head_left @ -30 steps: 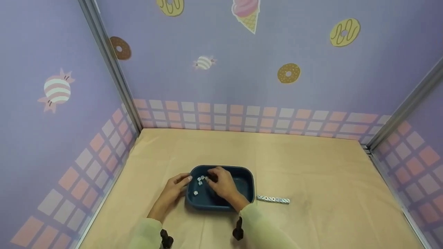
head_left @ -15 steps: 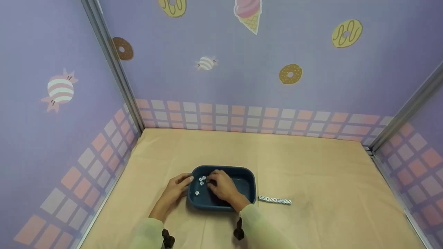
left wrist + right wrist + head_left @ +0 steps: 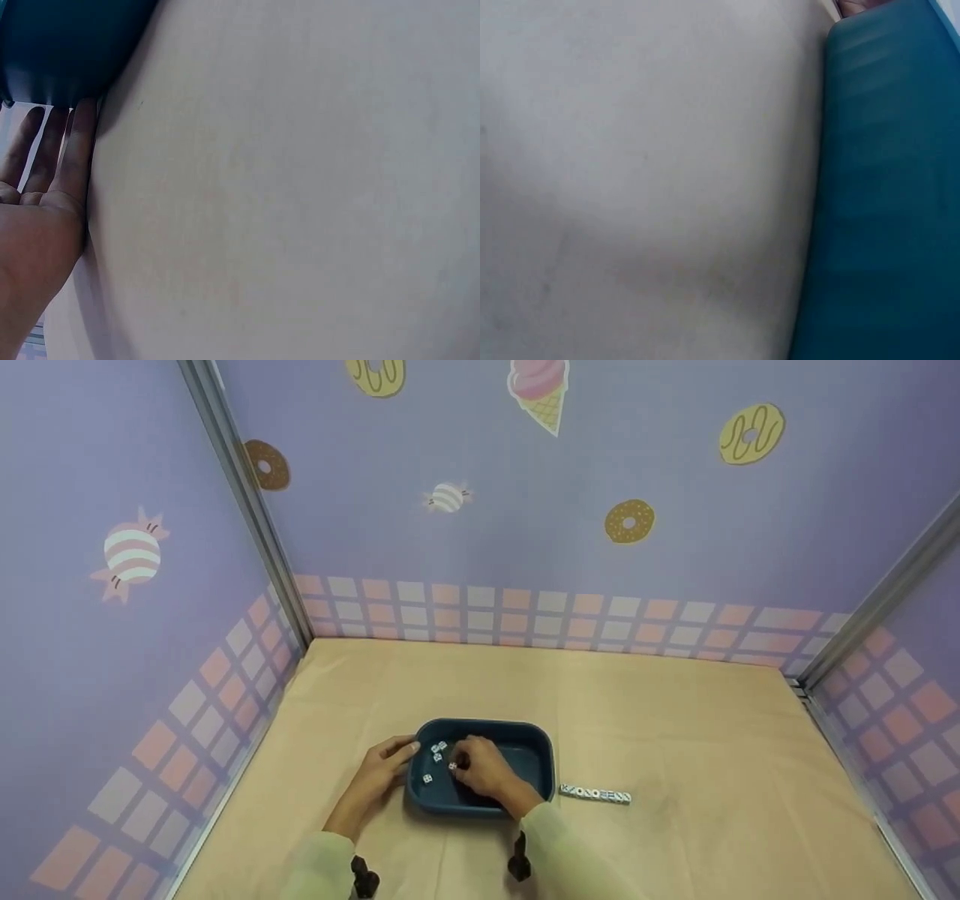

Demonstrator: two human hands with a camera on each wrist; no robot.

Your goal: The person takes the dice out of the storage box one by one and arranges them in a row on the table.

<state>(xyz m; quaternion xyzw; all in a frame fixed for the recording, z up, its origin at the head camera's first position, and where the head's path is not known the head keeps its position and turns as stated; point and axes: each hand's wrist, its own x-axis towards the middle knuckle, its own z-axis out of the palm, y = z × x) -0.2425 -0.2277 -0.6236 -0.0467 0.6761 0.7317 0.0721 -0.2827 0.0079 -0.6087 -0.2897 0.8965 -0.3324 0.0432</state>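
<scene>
Lilac walls (image 3: 525, 547), printed doughnuts (image 3: 616, 529), pink ice-cream cone (image 3: 541, 390), striped sweets (image 3: 132, 555); grey corner posts (image 3: 250, 502), beige cloth (image 3: 675, 720)

A small partitioned booth (image 3: 337, 532): lilac panels (image 3: 517, 525) printed with doughnuts (image 3: 616, 514), sweets (image 3: 133, 553) and an ice-cream cone (image 3: 541, 401), joined by metal posts (image 3: 246, 495), stand around a desk (image 3: 420, 675) covered in beige cloth (image 3: 675, 697).

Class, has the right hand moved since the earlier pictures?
Yes: the right hand has shifted slightly toward the near rim of the tray.
</scene>
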